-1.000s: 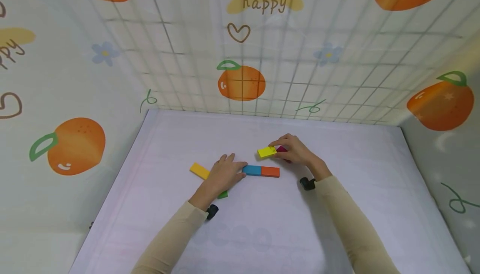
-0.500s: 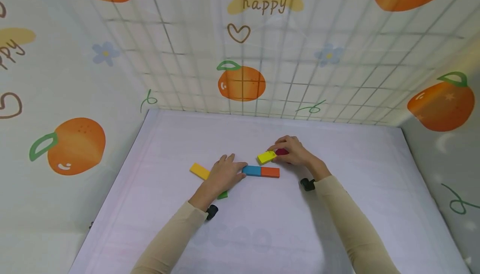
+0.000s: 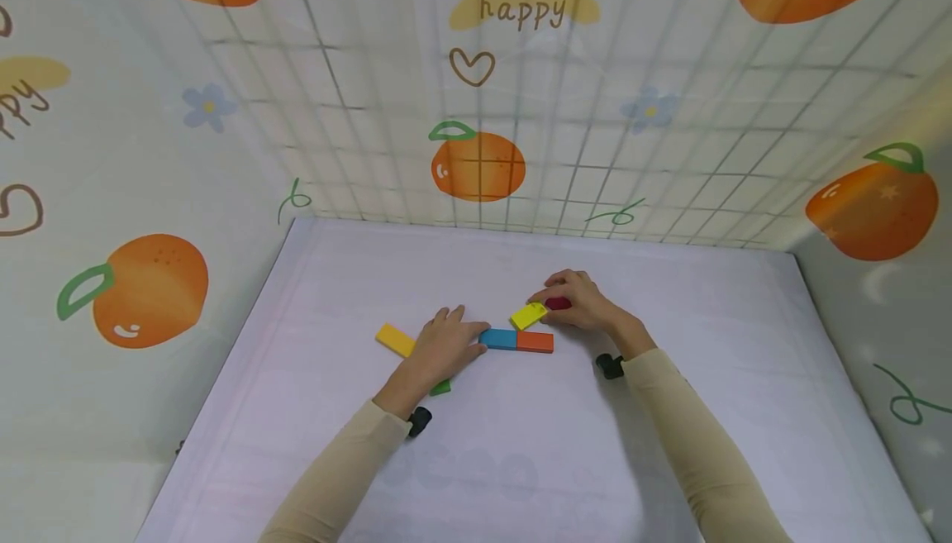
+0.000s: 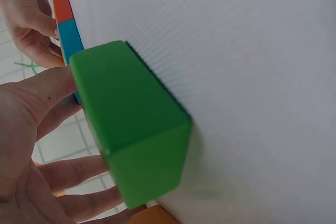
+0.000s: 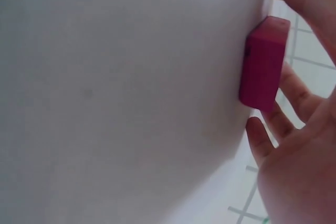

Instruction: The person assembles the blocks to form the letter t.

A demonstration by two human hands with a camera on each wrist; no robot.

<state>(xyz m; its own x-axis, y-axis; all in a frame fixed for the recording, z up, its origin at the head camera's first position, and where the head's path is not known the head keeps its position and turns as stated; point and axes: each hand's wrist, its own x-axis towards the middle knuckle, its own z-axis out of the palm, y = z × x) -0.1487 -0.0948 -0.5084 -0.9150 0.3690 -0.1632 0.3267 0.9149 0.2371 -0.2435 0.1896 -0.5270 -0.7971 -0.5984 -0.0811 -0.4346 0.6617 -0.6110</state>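
Note:
A blue block (image 3: 500,340) lies end to end with an orange-red block (image 3: 535,343) in a short row. At the row's left end, the thumb and forefinger of my left hand (image 3: 445,346) pinch the blue block. Just behind the row, a bright yellow block (image 3: 527,316) sits at a slant, its right end pinched between thumb and forefinger of my right hand (image 3: 585,302). Beneath that palm is a magenta block (image 5: 262,69), seen whole in the right wrist view. Below my left palm lies a green block (image 4: 131,108), mostly covered in the head view.
Left of my left hand a golden-yellow block (image 3: 394,339) lies slanted, its lower end hidden by the hand. The white tabletop (image 3: 535,444) is enclosed by printed cloth walls (image 3: 357,163) at the back and sides. Small black wrist cameras (image 3: 610,366) hang beside both wrists.
My right hand has brought the bright yellow block nearer the row and turned it to a steeper slant. The left hand and the blue and orange-red blocks stay in place.

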